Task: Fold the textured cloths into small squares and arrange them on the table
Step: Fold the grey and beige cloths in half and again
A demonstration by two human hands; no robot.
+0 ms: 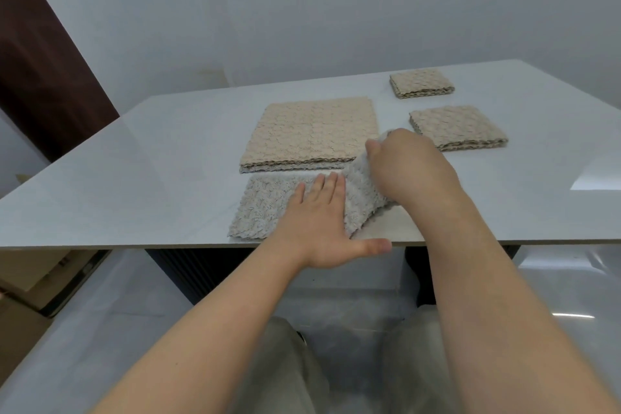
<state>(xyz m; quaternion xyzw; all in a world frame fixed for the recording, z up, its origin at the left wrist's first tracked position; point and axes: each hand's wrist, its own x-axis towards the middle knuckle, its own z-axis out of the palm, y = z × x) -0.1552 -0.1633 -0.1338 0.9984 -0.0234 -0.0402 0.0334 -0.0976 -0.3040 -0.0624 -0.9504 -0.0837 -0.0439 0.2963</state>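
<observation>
- I am working on the grey cloth [265,208], which is lying on the table [134,178] at the edge closest to me.
- I am pressing my left hand [319,222] flat on the middle of the grey cloth, with straight fingers and the thumb spreading out to the right.
- I am gripping the right part of the grey cloth with my right hand [410,171]; the fingers are curling around the fabric and this part is standing up off the table.
- The left part of the grey cloth is lying flat.
- Just behind the grey cloth, a beige pile [312,134] of large textured cloths is lying flat, with a grey layer showing at its bottom.
- Behind and to the right of the grey cloth, the nearer folded square [458,126] is resting on the table.
- Still farther behind the grey cloth, the farther folded square [421,83] is lying apart from the other one.
</observation>
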